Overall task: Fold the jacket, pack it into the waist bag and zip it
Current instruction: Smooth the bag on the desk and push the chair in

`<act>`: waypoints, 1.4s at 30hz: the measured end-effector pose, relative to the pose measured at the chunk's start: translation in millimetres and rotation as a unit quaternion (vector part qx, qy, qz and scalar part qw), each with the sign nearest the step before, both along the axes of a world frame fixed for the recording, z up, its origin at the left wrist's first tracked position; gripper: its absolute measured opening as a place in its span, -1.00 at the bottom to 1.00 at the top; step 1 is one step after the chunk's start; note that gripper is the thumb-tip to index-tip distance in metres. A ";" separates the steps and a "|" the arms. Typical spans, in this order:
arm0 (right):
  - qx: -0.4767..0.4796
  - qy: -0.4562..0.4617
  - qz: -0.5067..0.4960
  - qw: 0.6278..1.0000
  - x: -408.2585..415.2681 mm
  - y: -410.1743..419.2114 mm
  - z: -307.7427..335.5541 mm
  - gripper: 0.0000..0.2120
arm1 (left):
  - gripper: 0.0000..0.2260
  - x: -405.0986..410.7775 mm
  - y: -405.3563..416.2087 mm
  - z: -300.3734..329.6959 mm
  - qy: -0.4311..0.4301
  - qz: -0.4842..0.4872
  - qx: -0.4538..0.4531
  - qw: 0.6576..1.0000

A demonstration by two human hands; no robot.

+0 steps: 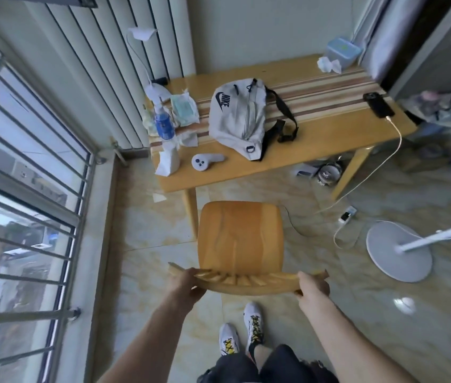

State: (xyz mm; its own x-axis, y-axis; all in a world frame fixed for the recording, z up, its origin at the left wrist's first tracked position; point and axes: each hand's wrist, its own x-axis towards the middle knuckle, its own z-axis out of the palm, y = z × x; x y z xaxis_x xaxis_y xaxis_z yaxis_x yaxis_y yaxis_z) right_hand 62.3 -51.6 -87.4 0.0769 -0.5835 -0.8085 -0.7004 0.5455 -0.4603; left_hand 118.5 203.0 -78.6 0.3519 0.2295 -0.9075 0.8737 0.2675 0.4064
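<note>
A white waist bag [236,117] with a dark logo and black strap lies on the wooden table [296,158], bulging, its zipper running down the middle. No separate jacket shows in view. In front of the table stands a wooden chair [240,236]. My left hand [187,283] grips the left end of the chair's backrest, and my right hand [314,286] grips its right end.
On the table's left are a blue spray bottle [164,124], tissue packs [184,109], a white controller [205,161]; a phone [379,105] on a cable and a tissue box [341,52] at right. A fan base [399,251] and power strip [347,215] sit on the floor. Barred window at left.
</note>
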 end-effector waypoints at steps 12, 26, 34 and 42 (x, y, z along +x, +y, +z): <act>0.232 -0.100 -0.023 0.967 50.7 -45.8 13.5 -0.86 | -0.86 60.5 -25.8 35.3 0.055 0.000 -0.076 0.996; 0.238 -0.137 0.073 0.959 253.5 -127.1 44.5 -0.90 | -0.89 238.1 -91.0 49.9 0.011 0.022 -0.061 0.998; 0.207 -0.166 0.077 0.961 318.2 -175.1 17.1 -0.81 | -0.90 279.0 -137.0 18.9 -0.018 0.066 -0.130 0.989; 0.221 -0.166 0.003 0.961 367.2 -217.8 -39.2 -0.46 | -0.70 310.4 -170.3 -29.5 -0.027 0.117 -0.202 0.972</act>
State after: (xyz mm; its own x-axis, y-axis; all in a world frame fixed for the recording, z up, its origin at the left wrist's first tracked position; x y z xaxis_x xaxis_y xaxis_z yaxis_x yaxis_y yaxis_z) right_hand 429.6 -269.4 -126.6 0.3761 -0.1872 -0.9074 -0.5592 0.7350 -0.3835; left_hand 428.9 32.7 -108.1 0.3830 -0.0614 -0.9217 0.7497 0.6036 0.2713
